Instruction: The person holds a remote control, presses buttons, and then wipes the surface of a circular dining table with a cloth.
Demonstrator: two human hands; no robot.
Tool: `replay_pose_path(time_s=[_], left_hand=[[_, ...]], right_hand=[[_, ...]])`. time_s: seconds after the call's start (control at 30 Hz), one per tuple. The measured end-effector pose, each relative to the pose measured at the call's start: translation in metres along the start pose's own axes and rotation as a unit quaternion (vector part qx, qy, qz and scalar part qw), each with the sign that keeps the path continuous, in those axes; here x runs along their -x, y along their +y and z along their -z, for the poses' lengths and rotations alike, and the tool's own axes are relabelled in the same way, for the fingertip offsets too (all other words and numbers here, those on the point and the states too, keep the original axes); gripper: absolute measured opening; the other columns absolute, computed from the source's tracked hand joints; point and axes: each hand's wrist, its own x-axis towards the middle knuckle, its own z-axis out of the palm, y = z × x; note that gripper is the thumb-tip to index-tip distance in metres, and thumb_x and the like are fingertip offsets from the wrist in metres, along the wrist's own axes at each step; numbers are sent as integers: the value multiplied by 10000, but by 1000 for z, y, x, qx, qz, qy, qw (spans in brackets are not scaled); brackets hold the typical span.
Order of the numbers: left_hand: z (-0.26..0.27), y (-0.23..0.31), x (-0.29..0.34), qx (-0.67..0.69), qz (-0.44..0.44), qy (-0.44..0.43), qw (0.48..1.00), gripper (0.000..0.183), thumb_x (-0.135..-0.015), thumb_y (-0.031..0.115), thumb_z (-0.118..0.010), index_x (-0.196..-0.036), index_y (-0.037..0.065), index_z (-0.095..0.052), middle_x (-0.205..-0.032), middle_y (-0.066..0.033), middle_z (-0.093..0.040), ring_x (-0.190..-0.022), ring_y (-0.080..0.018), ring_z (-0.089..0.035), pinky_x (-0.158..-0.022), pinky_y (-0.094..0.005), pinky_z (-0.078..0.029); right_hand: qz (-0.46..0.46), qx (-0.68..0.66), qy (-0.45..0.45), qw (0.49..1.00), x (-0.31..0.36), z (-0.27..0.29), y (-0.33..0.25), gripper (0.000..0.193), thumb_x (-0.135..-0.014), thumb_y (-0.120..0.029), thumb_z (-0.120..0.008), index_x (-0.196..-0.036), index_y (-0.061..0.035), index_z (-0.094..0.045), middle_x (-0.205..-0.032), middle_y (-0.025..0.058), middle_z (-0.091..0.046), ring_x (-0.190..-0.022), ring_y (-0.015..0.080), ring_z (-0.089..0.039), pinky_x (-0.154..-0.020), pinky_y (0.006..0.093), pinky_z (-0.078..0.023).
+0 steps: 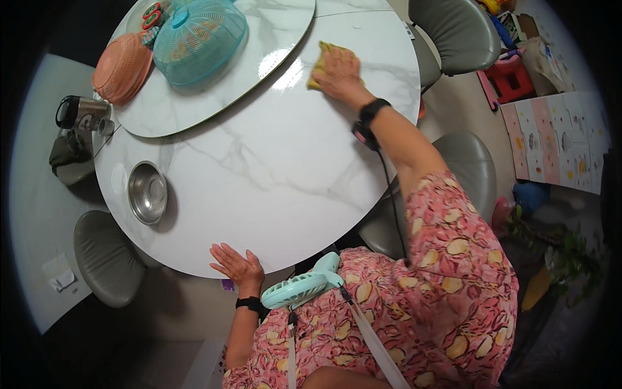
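Note:
My right hand (340,74) reaches far across the round white marble-patterned table (259,175) and presses a yellow cloth (322,52) flat onto its top. The cloth shows past the fingertips and along the left side of the hand. At the table's near edge, my left hand (237,266) rests with its fingers spread and holds nothing. A shiny metal bowl (147,192) stands on the tabletop to the left, apart from both hands.
A raised round turntable (259,39) carries a blue mesh food cover (199,42) and an orange basket (122,68). A tumbler (84,113) stands at the left. Grey chairs (110,259) surround the table. A mint handheld fan (301,285) hangs at my chest.

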Motion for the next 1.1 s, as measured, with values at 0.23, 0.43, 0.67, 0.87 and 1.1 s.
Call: replay_pose_path(time_s=[0.23,0.43,0.67,0.87,1.1], left_hand=[[-6,-1,3,2,8,6,1000,728,-836,251,-448,-1374,-83,-89,-1433,-291,-70,-1352,-405,-17,-1041,-578,38],[-19,-18,6,-4,3,19,1000,724,-845,259,-441,-1383,-65,-82,-1440,-278,-66,-1354,-399,-21,-1044,-571,34],[-13,-11,1,-17,4,8,1000,717,-856,277,-421,-1388,-59,-77,-1449,-264,-43,-1360,-380,-2,-1047,-562,37],[-14,-9,3,-23,10,11,1000,716,-862,294,-407,-1389,-58,-75,-1457,-250,-35,-1363,-373,8,-1051,-550,50],[-18,-20,6,-22,27,-7,999,724,-863,303,-402,-1393,-51,-58,-1461,-241,-30,-1365,-363,14,-1059,-529,59]], right_hand=[[301,-328,128,886,93,13,-145,469,-583,-333,-654,-993,-122,-566,-1196,187,-452,-1118,413,-397,-940,570,-282],[348,-314,-43,882,177,68,-96,528,-644,-335,-670,-1118,-134,-551,-1311,133,-397,-1238,343,-348,-1001,544,-284],[9,-33,-49,998,81,19,10,606,-820,-369,-468,-1331,-67,-348,-1420,194,-220,-1317,395,-139,-1053,539,-62],[112,-221,61,967,37,15,-87,558,-690,-370,-568,-1147,-61,-485,-1151,140,-446,-1109,334,-357,-949,504,-238],[442,-335,-78,828,128,38,-158,413,-746,-338,-574,-1123,-174,-533,-1258,77,-432,-1245,289,-315,-1029,526,-233]])
